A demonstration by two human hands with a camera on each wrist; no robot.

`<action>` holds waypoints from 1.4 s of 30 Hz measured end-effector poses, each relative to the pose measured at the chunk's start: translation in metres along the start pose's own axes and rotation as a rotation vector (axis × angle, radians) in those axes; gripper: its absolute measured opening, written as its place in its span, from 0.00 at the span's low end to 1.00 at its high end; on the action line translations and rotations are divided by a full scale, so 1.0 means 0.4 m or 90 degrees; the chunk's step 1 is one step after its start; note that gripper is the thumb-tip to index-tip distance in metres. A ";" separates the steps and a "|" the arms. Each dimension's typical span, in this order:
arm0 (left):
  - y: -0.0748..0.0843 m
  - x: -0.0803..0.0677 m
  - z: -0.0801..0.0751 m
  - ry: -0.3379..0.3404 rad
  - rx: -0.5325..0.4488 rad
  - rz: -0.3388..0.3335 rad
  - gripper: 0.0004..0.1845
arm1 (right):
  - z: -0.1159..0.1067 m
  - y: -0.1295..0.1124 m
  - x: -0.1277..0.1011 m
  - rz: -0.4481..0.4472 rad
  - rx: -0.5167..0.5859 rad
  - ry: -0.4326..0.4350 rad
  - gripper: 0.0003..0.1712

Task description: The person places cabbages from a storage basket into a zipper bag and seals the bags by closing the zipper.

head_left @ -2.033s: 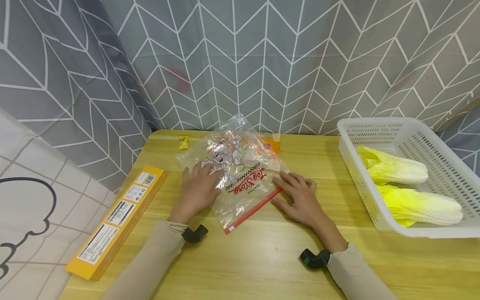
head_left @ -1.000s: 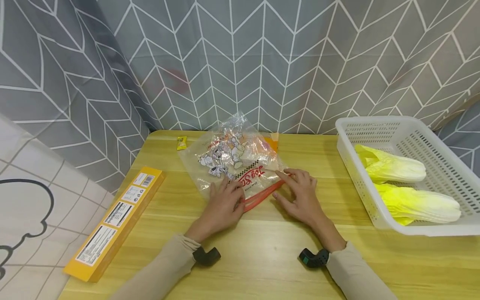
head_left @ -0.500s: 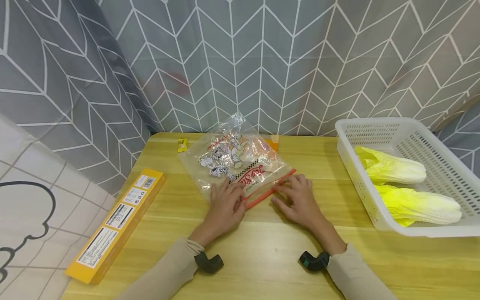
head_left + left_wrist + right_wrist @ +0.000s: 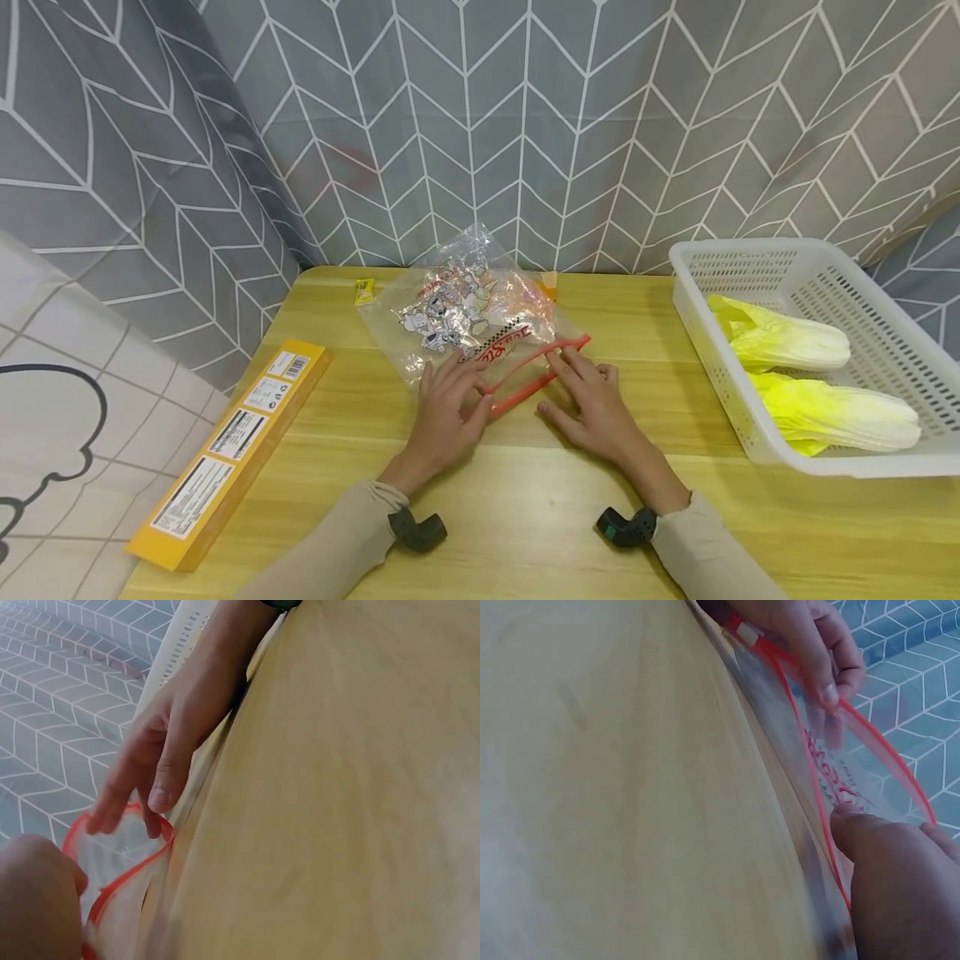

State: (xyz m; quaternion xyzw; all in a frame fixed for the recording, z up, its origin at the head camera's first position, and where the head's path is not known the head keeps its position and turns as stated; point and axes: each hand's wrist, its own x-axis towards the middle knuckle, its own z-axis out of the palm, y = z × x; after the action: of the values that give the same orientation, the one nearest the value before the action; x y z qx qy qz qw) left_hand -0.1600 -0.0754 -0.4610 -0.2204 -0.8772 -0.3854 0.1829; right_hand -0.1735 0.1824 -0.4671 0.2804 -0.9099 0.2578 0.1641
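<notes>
Left hand: the left hand point(image 4: 444, 408) lies on the near left end of the zip-lock bag point(image 4: 465, 321), its fingers curled over the bag's mouth and pinching the red zip strip point(image 4: 525, 387) there; the right wrist view shows the fingertips point(image 4: 826, 691) on the upper lip.
Right hand: the right hand point(image 4: 592, 400) sits at the right end of the mouth, fingers mostly straight and spread, the fingertips touching the red strip; whether it pinches the strip I cannot tell.
Zip-lock bag: clear plastic with cartoon figures and red lettering, lying flat on the wooden bench point(image 4: 525, 500) near its far edge, between the two hands. Its mouth faces the person and stands parted, the two red lips bowed apart into a slim loop.
Basket: a white perforated basket point(image 4: 750, 258) stands on the right of the bench, well apart from the bag, with two yellow-green cabbages point(image 4: 787, 342) lying in it.
Box: a long yellow box point(image 4: 232, 442) with printed labels lies along the left edge.
Small items: a small yellow packet point(image 4: 365, 290) lies just beside the bag's far left corner.
</notes>
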 end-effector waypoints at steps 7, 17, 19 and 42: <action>-0.004 0.004 0.004 -0.004 -0.067 -0.068 0.05 | 0.000 0.000 0.004 -0.004 0.002 0.024 0.49; -0.006 0.004 0.004 0.012 -0.145 -0.099 0.03 | 0.014 -0.018 0.017 0.002 0.011 0.049 0.48; -0.007 0.003 0.004 0.007 -0.154 -0.109 0.03 | 0.016 -0.021 0.020 -0.004 0.024 0.062 0.46; -0.014 0.004 0.006 0.011 -0.202 -0.143 0.03 | -0.140 -0.042 0.099 -0.044 0.127 -0.010 0.23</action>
State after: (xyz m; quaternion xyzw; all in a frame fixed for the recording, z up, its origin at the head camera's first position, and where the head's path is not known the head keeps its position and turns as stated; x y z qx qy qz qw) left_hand -0.1646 -0.0765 -0.4652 -0.1440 -0.8227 -0.5389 0.1095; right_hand -0.1863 0.1849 -0.3978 0.3282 -0.8708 0.3392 0.1373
